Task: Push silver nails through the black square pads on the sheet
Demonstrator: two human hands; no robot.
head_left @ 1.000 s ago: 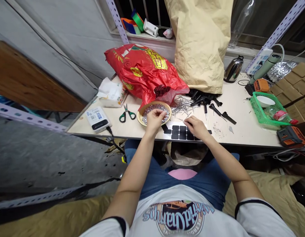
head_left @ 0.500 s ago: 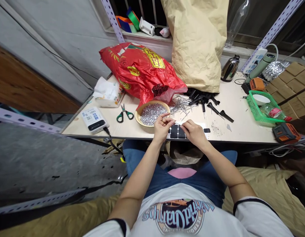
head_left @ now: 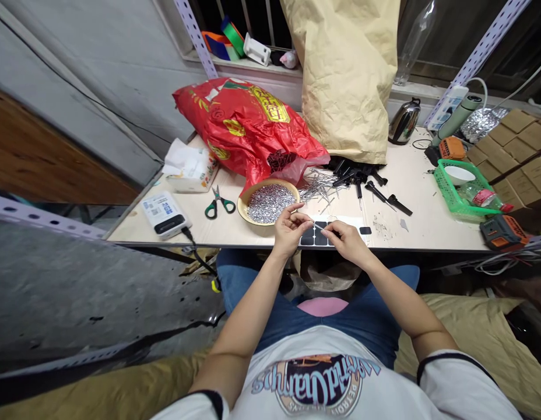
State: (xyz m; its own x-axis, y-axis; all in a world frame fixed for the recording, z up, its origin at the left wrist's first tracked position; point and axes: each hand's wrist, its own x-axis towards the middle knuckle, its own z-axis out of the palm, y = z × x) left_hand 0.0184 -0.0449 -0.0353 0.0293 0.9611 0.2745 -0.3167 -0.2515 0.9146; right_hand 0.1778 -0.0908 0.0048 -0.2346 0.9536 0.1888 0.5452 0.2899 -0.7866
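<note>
A thin metal rod point(head_left: 318, 227) spans the small gap between my two hands over the front of the table. My right hand point(head_left: 344, 238) pinches its right end between thumb and fingers. At the rod's other end, the thumb and index finger of my left hand point(head_left: 289, 230) are pinched together; whatever small piece they hold is hidden. Just behind my left hand, a yellowish bowl point(head_left: 243, 213) is filled with small shiny metal pieces. Loose thin metal rods point(head_left: 319, 185) lie in a pile behind the hands. Beneath my hands is a white sheet with black rounded squares point(head_left: 307, 235).
Black plastic-handled parts point(head_left: 357, 176) lie by a big paper sack point(head_left: 347, 87). A red bag point(head_left: 248, 128), green-handled scissors point(head_left: 217, 204), a tissue pack point(head_left: 192, 169) and a white device point(head_left: 163, 213) are leftward. A green basket point(head_left: 449, 195) and cordless-tool battery point(head_left: 502, 232) stand right.
My right hand has turned slightly, and the rod between the hands now slants down toward it. The whole view has shifted slightly. The things on the table have not moved.
</note>
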